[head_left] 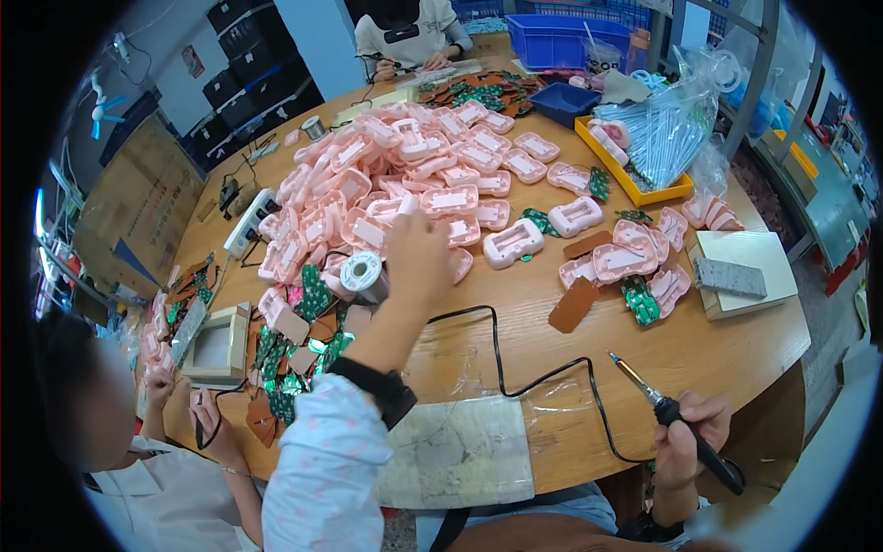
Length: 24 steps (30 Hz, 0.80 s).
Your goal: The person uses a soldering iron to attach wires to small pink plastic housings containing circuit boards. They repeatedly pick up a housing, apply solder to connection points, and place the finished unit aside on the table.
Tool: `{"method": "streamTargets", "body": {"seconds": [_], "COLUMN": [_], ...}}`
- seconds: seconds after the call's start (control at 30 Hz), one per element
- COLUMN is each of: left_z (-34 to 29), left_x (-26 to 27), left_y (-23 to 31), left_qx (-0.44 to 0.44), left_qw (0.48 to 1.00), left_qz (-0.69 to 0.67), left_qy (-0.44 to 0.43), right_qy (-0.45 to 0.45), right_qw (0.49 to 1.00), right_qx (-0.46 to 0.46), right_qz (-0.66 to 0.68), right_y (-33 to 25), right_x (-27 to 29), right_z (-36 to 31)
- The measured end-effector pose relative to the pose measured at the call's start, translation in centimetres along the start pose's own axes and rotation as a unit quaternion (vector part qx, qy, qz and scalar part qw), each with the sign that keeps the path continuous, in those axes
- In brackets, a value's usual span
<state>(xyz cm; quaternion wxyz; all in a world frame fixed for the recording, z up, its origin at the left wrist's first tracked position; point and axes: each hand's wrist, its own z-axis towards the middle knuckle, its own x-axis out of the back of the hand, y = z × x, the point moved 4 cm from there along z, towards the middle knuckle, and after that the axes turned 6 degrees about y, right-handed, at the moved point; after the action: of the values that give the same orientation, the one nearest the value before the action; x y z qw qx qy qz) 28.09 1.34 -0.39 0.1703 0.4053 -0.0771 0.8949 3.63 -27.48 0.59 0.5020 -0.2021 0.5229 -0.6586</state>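
Observation:
My left hand (418, 262) reaches over the near edge of a big heap of pink plastic shells (363, 152), touching the shells. Its fingertips are hidden, so whether it grips one does not show. Beside that hand a spool of solder wire (365, 274) stands against the heap. At the lower right, my right hand (692, 437) is closed around the black handle of a soldering iron (649, 391). The iron's metal tip points up and left, above the table. Its black cord loops across the wood.
A worn mat (460, 455) lies at the front edge. Green circuit boards (640, 300) and brown pieces (573, 305) lie among shells on the right, near a grey block (729, 278) on a wooden box. A yellow tray (658, 195) holds thin rods. People sit at left and far side.

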Motion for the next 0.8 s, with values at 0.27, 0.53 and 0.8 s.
{"method": "streamTargets", "body": {"seconds": [0.27, 0.53, 0.8], "left_z": [1.8, -14.4, -8.8], "left_x": [4.3, 15.6, 10.3], "left_y": [4.3, 11.7, 8.2], "left_qx": [0.014, 0.054, 0.149], "left_qw": [0.985, 0.927, 0.973], "left_qz": [-0.169, -0.27, -0.127], "left_qy": [-0.04, -0.257, -0.124], "right_qy": [-0.002, -0.038, -0.096], "right_qw": [1.0, 0.999, 0.995], "right_qx": [0.003, 0.0, 0.001], "right_qz": [-0.024, -0.027, -0.035], "right_y": [0.2, 1.2, 0.7], "right_x": [-0.1, -0.8, -2.1], "right_z": [0.6, 0.9, -1.0]}}
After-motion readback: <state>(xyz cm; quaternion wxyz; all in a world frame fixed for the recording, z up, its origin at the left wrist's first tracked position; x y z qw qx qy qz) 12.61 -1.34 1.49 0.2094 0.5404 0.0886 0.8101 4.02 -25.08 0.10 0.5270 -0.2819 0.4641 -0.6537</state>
